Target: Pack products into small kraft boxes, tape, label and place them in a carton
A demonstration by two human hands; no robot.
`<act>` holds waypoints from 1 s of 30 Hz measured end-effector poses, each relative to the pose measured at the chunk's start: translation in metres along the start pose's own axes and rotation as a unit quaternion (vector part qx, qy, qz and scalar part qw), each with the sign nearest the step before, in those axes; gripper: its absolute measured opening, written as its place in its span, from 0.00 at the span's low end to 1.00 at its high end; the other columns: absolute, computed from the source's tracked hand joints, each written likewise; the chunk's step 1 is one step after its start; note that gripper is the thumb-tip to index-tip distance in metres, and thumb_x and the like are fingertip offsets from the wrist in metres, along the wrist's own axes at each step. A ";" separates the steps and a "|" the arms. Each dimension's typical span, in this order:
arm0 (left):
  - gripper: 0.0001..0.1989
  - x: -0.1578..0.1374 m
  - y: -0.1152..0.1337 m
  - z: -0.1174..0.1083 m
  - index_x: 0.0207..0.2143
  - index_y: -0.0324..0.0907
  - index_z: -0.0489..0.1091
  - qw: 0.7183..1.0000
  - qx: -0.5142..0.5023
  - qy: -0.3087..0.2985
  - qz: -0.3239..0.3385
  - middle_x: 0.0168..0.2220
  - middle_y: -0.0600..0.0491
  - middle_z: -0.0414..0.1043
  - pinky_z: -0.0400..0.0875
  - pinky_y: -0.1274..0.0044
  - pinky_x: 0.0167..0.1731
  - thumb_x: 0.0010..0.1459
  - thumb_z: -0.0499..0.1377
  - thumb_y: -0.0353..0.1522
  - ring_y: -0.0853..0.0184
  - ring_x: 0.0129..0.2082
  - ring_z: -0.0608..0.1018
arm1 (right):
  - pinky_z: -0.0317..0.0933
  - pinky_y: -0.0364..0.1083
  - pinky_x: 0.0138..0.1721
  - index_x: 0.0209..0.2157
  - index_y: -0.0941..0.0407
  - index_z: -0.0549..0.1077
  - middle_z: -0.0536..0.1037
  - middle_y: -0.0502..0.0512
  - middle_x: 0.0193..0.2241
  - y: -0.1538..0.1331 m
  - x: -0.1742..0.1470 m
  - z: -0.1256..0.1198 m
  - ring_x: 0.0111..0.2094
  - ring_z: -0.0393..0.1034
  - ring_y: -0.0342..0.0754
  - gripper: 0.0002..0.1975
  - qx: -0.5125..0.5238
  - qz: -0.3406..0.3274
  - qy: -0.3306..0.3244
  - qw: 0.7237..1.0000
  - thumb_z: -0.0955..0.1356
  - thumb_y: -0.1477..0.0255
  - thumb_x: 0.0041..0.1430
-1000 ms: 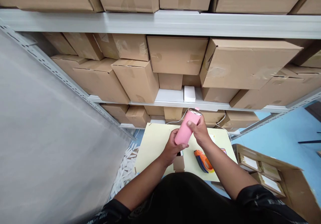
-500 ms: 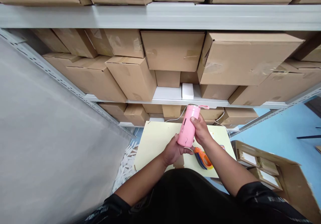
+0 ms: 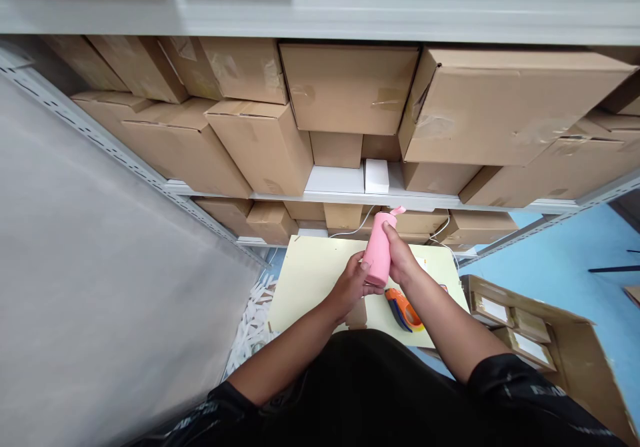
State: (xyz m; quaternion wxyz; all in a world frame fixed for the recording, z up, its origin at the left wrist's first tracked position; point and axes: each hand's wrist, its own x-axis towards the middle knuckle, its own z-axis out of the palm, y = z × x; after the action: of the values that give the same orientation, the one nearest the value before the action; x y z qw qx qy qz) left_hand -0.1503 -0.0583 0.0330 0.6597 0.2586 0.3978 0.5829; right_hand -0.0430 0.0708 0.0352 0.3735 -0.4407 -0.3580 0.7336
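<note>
A pink bottle (image 3: pixel 379 250) with a pink strap loop at its top is held over the pale yellow table (image 3: pixel 305 267), tilted a little. My left hand (image 3: pixel 356 283) grips it around the lower end, fingers under the base. From the right side, my right hand (image 3: pixel 399 257) is wrapped around its upper part. No print shows on the side of the bottle facing me. Just below and right of the bottle, an orange and blue tape dispenser (image 3: pixel 404 310) lies on the table. A small flat piece of brown cardboard (image 3: pixel 357 315) lies by the table's near edge.
Ahead stands a grey metal shelf (image 3: pixel 320 197) packed with cardboard boxes (image 3: pixel 347 90) and one small white box (image 3: pixel 376 177). A large open carton (image 3: pixel 580 360) holding smaller boxes stands at the right. White paper strips (image 3: pixel 253 320) litter the floor at left, beside a grey wall (image 3: pixel 115 267).
The bottle has been turned about its length, so its dark lettering no longer shows. Both hands have shifted their grip on it. The view has tipped slightly downward.
</note>
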 end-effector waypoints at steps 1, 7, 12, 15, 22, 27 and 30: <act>0.33 0.001 0.000 -0.001 0.61 0.43 0.63 1.000 -0.018 -0.005 -0.005 0.50 0.43 0.74 0.79 0.64 0.41 0.63 0.60 0.54 0.62 0.37 0.81 | 0.72 0.53 0.28 0.38 0.51 0.70 0.75 0.52 0.25 0.001 0.002 -0.001 0.27 0.73 0.54 0.27 0.004 0.019 -0.026 0.999 0.69 0.40 0.56; 0.32 0.001 0.000 -0.004 0.59 0.42 0.65 0.998 -0.060 -0.009 -0.014 0.49 0.42 0.75 0.80 0.65 0.39 0.65 0.55 0.56 0.60 0.38 0.81 | 0.73 0.54 0.28 0.36 0.51 0.68 0.74 0.52 0.24 0.004 0.004 -0.002 0.25 0.72 0.53 0.24 0.040 0.081 -0.022 0.996 0.66 0.44 0.56; 0.31 0.001 -0.002 -0.005 0.59 0.43 0.65 0.998 -0.066 -0.010 -0.014 0.51 0.42 0.75 0.79 0.64 0.41 0.65 0.57 0.55 0.60 0.40 0.81 | 0.73 0.55 0.30 0.35 0.51 0.68 0.75 0.53 0.24 0.005 -0.002 0.002 0.28 0.73 0.56 0.21 0.057 0.052 -0.003 0.997 0.65 0.48 0.55; 0.32 0.000 0.001 -0.004 0.59 0.44 0.66 0.996 -0.083 -0.018 -0.013 0.52 0.42 0.74 0.79 0.64 0.41 0.65 0.55 0.57 0.59 0.41 0.81 | 0.72 0.54 0.30 0.36 0.52 0.69 0.76 0.54 0.26 0.002 -0.005 0.004 0.29 0.73 0.56 0.20 0.054 0.047 -0.009 0.997 0.66 0.49 0.56; 0.41 -0.001 0.002 -0.009 0.63 0.44 0.66 0.995 0.088 -0.040 0.038 0.57 0.43 0.72 0.72 0.64 0.52 0.48 0.76 0.39 0.52 0.54 0.75 | 0.68 0.49 0.42 0.51 0.49 0.70 0.77 0.51 0.43 -0.004 -0.026 0.011 0.41 0.72 0.52 0.28 -0.057 -0.192 0.003 0.980 0.77 0.57 0.51; 0.43 0.010 -0.009 -0.014 0.61 0.43 0.66 0.991 0.097 -0.042 0.077 0.60 0.41 0.70 0.69 0.61 0.56 0.44 0.78 0.35 0.50 0.58 0.73 | 0.66 0.53 0.48 0.49 0.49 0.74 0.74 0.54 0.45 -0.001 -0.042 0.009 0.45 0.70 0.55 0.29 -0.235 -0.303 -0.031 0.923 0.80 0.61 0.44; 0.47 0.013 -0.012 -0.014 0.63 0.43 0.64 0.986 0.096 -0.028 0.130 0.62 0.40 0.68 0.67 0.62 0.59 0.41 0.79 0.33 0.49 0.61 0.72 | 0.66 0.55 0.49 0.48 0.49 0.73 0.73 0.54 0.43 0.004 -0.046 0.004 0.43 0.69 0.56 0.32 -0.297 -0.326 0.024 0.897 0.81 0.62 0.40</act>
State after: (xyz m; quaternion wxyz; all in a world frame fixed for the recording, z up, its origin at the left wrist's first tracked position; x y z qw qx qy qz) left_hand -0.1555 -0.0497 0.0127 0.5612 0.3861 0.3966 0.6153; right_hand -0.0326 0.0281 0.0512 0.4514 -0.4073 -0.6740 0.4196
